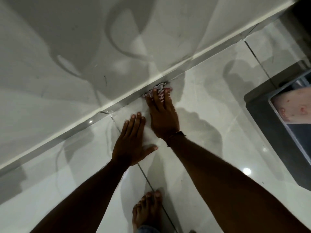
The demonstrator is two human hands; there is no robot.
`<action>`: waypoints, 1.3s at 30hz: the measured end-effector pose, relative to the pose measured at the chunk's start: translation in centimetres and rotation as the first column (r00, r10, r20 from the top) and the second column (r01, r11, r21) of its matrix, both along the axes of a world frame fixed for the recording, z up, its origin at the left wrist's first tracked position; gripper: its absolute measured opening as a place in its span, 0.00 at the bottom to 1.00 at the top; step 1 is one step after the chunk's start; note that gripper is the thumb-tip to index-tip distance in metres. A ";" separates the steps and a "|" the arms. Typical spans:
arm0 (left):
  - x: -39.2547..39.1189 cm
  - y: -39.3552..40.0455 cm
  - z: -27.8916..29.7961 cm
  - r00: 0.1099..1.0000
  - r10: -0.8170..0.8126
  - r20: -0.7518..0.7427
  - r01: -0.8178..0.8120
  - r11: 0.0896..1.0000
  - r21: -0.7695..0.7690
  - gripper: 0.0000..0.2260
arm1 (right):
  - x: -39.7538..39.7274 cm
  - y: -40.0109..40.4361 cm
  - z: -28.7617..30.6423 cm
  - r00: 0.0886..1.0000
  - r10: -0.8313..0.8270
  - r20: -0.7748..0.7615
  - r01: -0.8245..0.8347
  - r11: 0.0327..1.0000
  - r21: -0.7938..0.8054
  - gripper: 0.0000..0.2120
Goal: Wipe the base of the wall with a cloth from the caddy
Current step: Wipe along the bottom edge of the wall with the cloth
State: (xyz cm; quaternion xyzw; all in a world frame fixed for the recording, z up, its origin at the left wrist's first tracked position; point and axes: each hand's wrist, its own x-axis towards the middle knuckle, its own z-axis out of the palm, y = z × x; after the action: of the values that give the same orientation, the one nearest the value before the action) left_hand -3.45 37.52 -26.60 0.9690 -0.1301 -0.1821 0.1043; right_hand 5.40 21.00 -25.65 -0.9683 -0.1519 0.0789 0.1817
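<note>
A small crumpled pale cloth (155, 90) with pink marks is pressed against the grey skirting strip (198, 53) at the base of the white wall (67, 47). My right hand (162, 115) lies flat over the cloth, fingers stretched toward the wall, and most of the cloth is hidden under the fingers. My left hand (131, 142) rests palm down on the glossy floor tiles just left of the right wrist, fingers spread, holding nothing. The caddy is not in view.
The glossy pale floor tiles (218, 115) have dark grout lines. My bare foot (148, 211) stands at the bottom centre. A dark-framed object with a reflective face (276, 132) stands on the floor at the right. A dark corner (301, 17) closes the wall's far right end.
</note>
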 end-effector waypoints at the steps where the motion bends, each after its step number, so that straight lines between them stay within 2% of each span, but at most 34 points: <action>1: 0.0 0.0 0.1 1.000 0.000 -0.002 0.000 1.000 -0.004 0.53 | 0.2 -0.6 -0.1 1.000 0.012 0.009 -0.012 1.000 -0.002 0.29; 6: 0.3 0.2 0.1 1.000 0.008 0.022 -0.008 1.000 -0.008 0.54 | 2.6 -4.1 0.2 0.955 -0.295 0.023 0.295 0.955 0.017 0.24; 7: 0.2 0.3 0.1 0.999 0.009 0.031 -0.009 1.000 -0.008 0.54 | 2.7 -3.7 0.4 0.963 -0.268 -0.013 0.268 0.963 0.007 0.24; 11: 0.1 0.1 -0.1 0.997 0.030 0.078 -0.032 0.999 0.028 0.50 | -0.1 -0.3 0.2 0.996 0.081 -0.039 -0.081 0.997 0.003 0.26; 14: 0.2 0.1 -0.4 0.994 0.064 0.083 -0.066 0.998 0.020 0.47 | -0.5 -1.2 -0.4 0.993 0.121 -0.009 -0.120 0.992 0.047 0.26; 16: 0.3 0.0 -0.6 0.994 0.068 0.089 -0.069 0.998 0.013 0.46 | 1.1 -4.1 -0.5 0.999 0.049 -0.012 -0.049 0.998 0.028 0.27; 19: 0.4 -0.1 -0.9 0.993 0.067 0.092 -0.070 0.997 0.033 0.47 | 6.0 -10.0 -0.6 0.986 -0.157 0.055 0.157 0.988 0.006 0.26; 22: 0.4 -0.2 -1.2 0.993 0.072 0.094 -0.077 0.996 0.052 0.47 | 12.6 -15.9 -0.4 0.967 -0.254 -0.009 0.249 0.953 -0.172 0.30; 24: 0.4 -0.2 -1.3 0.993 0.057 0.100 -0.065 0.995 0.075 0.47 | 16.0 -18.9 -0.1 0.926 -0.377 -0.010 0.366 0.904 -0.220 0.32; 30: 0.3 0.0 -2.1 0.991 0.028 0.130 -0.040 0.995 0.090 0.47 | 21.3 -24.1 -0.5 0.861 -0.500 0.093 0.505 0.821 -0.267 0.31; 33: 0.3 0.0 -2.1 0.989 0.031 0.143 -0.043 0.996 0.083 0.46 | 22.3 -24.8 -0.1 0.825 -0.564 0.038 0.558 0.802 -0.215 0.30; 35: 0.3 -0.1 -2.0 0.985 0.031 0.171 -0.045 0.996 0.077 0.46 | 21.7 -25.3 0.6 0.798 -0.602 0.017 0.602 0.796 -0.067 0.31; 37: 0.5 -0.3 -1.7 0.985 0.025 0.173 -0.037 0.997 0.065 0.45 | 20.4 -24.9 1.4 0.808 -0.589 -0.023 0.589 0.806 0.048 0.30; 39: 0.5 -0.4 -1.3 0.990 0.019 0.142 -0.031 0.996 0.083 0.45 | 18.1 -23.2 2.0 0.855 -0.515 -0.058 0.518 0.848 0.110 0.26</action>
State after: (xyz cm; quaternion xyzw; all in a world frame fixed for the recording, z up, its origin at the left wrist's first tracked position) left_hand -3.00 37.15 -27.92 0.9846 -0.1170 -0.1173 0.0559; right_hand 23.49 -2.18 -23.61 -0.9595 0.1118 0.0306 0.2568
